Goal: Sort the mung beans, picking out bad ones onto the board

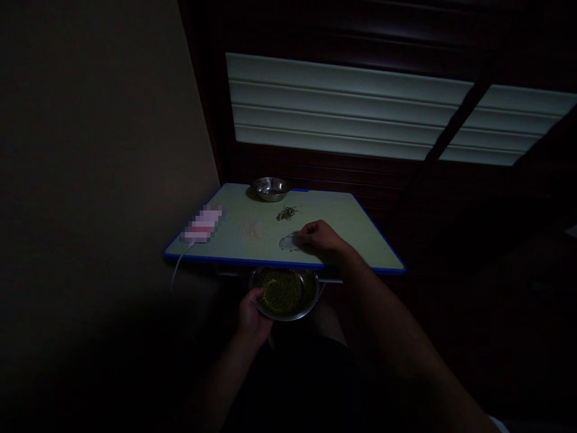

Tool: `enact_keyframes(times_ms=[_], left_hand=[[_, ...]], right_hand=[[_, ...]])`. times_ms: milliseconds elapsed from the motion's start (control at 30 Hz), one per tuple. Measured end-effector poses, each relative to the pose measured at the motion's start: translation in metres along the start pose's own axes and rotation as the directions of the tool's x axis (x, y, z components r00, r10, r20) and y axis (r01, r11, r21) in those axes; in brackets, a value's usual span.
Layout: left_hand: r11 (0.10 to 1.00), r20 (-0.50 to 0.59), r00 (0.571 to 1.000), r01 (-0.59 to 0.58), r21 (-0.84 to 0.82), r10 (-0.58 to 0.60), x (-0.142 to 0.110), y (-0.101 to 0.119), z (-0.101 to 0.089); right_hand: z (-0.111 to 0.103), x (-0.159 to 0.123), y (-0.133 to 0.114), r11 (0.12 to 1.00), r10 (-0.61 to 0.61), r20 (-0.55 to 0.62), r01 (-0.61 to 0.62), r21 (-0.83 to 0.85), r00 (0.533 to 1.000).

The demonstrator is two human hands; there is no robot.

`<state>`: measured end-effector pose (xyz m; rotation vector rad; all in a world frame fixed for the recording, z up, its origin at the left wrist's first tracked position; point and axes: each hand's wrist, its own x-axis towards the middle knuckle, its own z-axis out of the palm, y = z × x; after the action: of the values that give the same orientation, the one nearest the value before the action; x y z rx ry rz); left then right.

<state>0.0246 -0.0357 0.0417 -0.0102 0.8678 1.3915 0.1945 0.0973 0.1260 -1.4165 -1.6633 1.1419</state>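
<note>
My left hand grips the rim of a steel bowl full of small green grains, held just below the near edge of a small table. My right hand rests on the tabletop with its fingers curled down over a small pale heap of grains. Whether anything is pinched in those fingers is hidden. A little dark green pile lies further back, and a faint whitish pile lies to the left.
An empty steel bowl stands at the table's far edge. A pink-white object with a white cable lies at the left side. A wall rises at the left, a dark shuttered window behind. The room is very dim.
</note>
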Motion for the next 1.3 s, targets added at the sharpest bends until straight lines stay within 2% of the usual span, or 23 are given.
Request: enact_keyframes(times_ms=[133, 267, 467, 633, 700, 800, 867, 967, 1100, 1200, 1300], left_hand=[[1.0, 0.013, 1.0, 0.006, 0.001, -0.006, 0.001, -0.001, -0.001], [1.0, 0.023, 1.0, 0.001, -0.012, -0.001, 0.0, 0.0, 0.0], [1.0, 0.013, 1.0, -0.004, -0.003, 0.004, -0.001, 0.001, 0.002], [1.0, 0.025, 1.0, 0.004, 0.0, -0.004, 0.0, 0.0, 0.002], [1.0, 0.029, 1.0, -0.002, -0.005, 0.002, -0.001, 0.0, 0.002], [1.0, 0.019, 1.0, -0.011, -0.008, 0.011, -0.001, 0.0, 0.002], [1.0, 0.013, 1.0, -0.003, -0.007, 0.003, 0.0, 0.0, 0.001], [1.0, 0.006, 1.0, 0.013, -0.008, -0.013, 0.0, 0.0, 0.001], [1.0, 0.025, 1.0, 0.019, -0.004, -0.019, 0.0, 0.0, 0.001], [1.0, 0.018, 1.0, 0.023, -0.007, -0.023, 0.0, 0.0, 0.001], [1.0, 0.004, 1.0, 0.025, -0.006, -0.025, -0.001, -0.001, 0.001]], right_hand=[[0.0, -0.007, -0.007, 0.986, -0.012, 0.098, 0.028, -0.162, 0.995], [0.001, -0.012, -0.009, 0.97, -0.013, 0.172, 0.054, -0.236, 0.985], [0.003, -0.019, -0.009, 0.956, -0.06, 0.23, 0.123, -0.267, 0.971], [0.002, -0.02, -0.009, 0.977, -0.049, 0.258, 0.101, -0.189, 0.965], [0.0, -0.018, -0.006, 0.994, -0.034, 0.193, 0.053, -0.097, 0.981], [-0.005, -0.008, 0.001, 0.998, 0.051, -0.067, -0.049, 0.031, 0.996], [-0.011, 0.001, 0.009, 0.993, 0.119, -0.244, -0.114, 0.037, 0.962], [-0.019, 0.017, 0.019, 0.971, 0.143, -0.403, -0.208, -0.122, 0.904], [-0.019, 0.032, 0.02, 0.873, 0.109, -0.387, -0.274, -0.403, 0.916], [-0.004, 0.036, 0.011, 0.832, 0.1, -0.362, -0.277, -0.481, 0.927], [0.017, 0.039, 0.0, 0.826, 0.081, -0.318, -0.242, -0.509, 0.945]])
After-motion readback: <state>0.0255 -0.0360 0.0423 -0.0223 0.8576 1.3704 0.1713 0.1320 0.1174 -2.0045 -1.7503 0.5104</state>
